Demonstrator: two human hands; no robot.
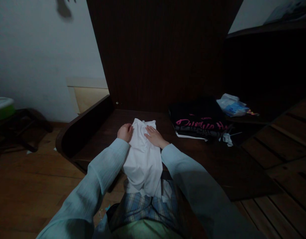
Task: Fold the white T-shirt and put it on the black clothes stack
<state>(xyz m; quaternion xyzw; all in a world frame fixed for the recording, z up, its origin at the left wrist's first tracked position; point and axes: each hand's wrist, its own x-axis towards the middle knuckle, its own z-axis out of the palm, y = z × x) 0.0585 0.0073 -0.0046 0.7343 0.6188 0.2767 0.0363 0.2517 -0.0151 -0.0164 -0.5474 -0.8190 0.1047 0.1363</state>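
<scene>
A white shirt (144, 156), folded into a narrow strip, lies over the front of the dark wooden surface, its near end hanging toward my lap. My left hand (125, 132) is closed at the shirt's upper left edge, with its fingers curled against the cloth. On the upper right part of the fabric my right hand (154, 136) rests flat, fingers stretched out. Some creases run down the middle of the shirt between both hands.
To the right sits a stack of folded dark clothes (199, 121) with pink lettering on top. Beside it lies a plastic bag (232, 104). A raised wooden side edge (83, 122) bounds the left, and a tall dark panel (162, 56) stands behind.
</scene>
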